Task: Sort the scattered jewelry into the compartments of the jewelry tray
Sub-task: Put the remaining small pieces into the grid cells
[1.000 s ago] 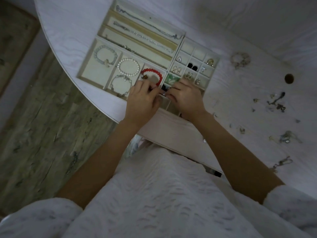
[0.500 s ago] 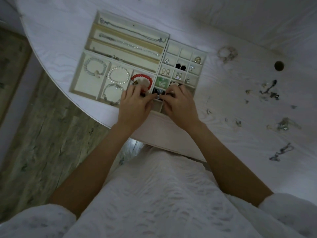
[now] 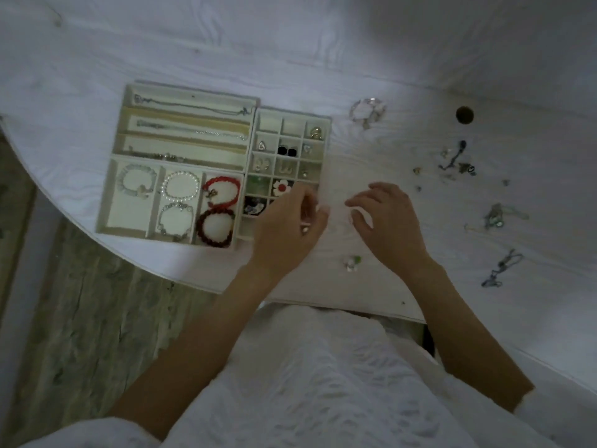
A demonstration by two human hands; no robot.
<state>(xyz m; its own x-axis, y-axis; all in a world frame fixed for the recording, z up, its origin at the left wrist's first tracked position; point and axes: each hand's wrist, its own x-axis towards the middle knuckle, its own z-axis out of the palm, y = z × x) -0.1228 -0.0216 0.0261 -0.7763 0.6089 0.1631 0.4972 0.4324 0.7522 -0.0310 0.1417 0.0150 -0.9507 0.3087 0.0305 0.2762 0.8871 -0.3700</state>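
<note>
Where both worked inside the tray (image 3: 116, 192), left hand (image 3: 287, 227) and right hand (image 3: 384, 221) have withdrawn, loosely curled, empty.

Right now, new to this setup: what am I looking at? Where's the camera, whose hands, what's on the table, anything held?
No machine here: a person works bare-handed, and one wide-angle camera on their head looks down, so the arms enter from the bottom. The left hand is over the near right corner of the jewelry tray; it may pinch something small, but that is too blurred to tell. The right hand hovers over the white table, fingers loosely curled, holding nothing visible. In the tray are chains, bracelets such as the pearl bracelet, and small pieces. Unsorted pieces lie to the right, including a loose bracelet.
</note>
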